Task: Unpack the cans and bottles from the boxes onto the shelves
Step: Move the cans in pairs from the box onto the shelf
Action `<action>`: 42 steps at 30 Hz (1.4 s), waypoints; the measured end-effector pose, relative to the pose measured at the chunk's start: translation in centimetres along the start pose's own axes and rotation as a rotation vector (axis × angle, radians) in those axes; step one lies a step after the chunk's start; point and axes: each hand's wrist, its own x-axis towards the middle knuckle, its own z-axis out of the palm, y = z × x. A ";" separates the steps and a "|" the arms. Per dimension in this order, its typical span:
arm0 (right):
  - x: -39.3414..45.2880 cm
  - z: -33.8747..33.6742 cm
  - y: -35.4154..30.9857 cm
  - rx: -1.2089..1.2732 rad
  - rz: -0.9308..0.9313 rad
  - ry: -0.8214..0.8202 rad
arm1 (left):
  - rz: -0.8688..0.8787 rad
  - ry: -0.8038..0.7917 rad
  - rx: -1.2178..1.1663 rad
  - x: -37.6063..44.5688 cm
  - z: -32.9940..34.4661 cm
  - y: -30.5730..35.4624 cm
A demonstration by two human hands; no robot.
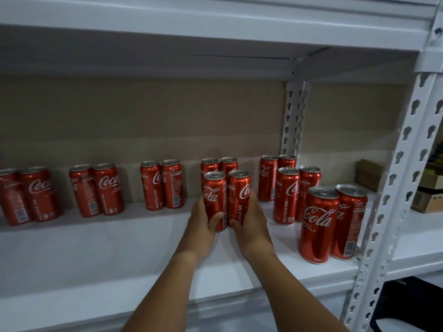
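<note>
Two red cola cans stand side by side on the white shelf (119, 248), in front of another pair at the back. My left hand (203, 226) grips the left can (215, 195) near its base, thumb across the front. My right hand (251, 221) grips the right can (238, 192) the same way. Several more red cans stand in pairs along the back of the shelf: far left (40, 195), left (107, 188), and centre-left (171, 184). To the right, pairs run from the back (286, 195) toward the front edge, ending at the nearest pair (318, 224).
A white perforated upright (393, 188) bounds the shelf on the right, with another post (292, 121) at the back. Cardboard boxes (429, 188) sit on the neighbouring shelf at the right. The shelf above (215, 32) hangs low overhead.
</note>
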 end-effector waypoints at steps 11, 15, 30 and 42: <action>-0.7 -0.3 -0.7 -0.009 0.053 -0.017 | -0.026 -0.007 0.037 -0.5 -0.1 0.3; -1.5 -0.8 -1.5 -0.008 0.090 -0.019 | -0.042 0.004 0.070 -0.9 -0.2 0.7; -15.7 -5.3 -2.7 -0.077 -0.038 0.044 | -0.051 0.162 0.081 -16.5 -1.6 5.5; -32.2 -2.1 7.9 -0.142 0.276 -0.180 | -0.477 -0.053 0.080 -36.1 3.3 -8.9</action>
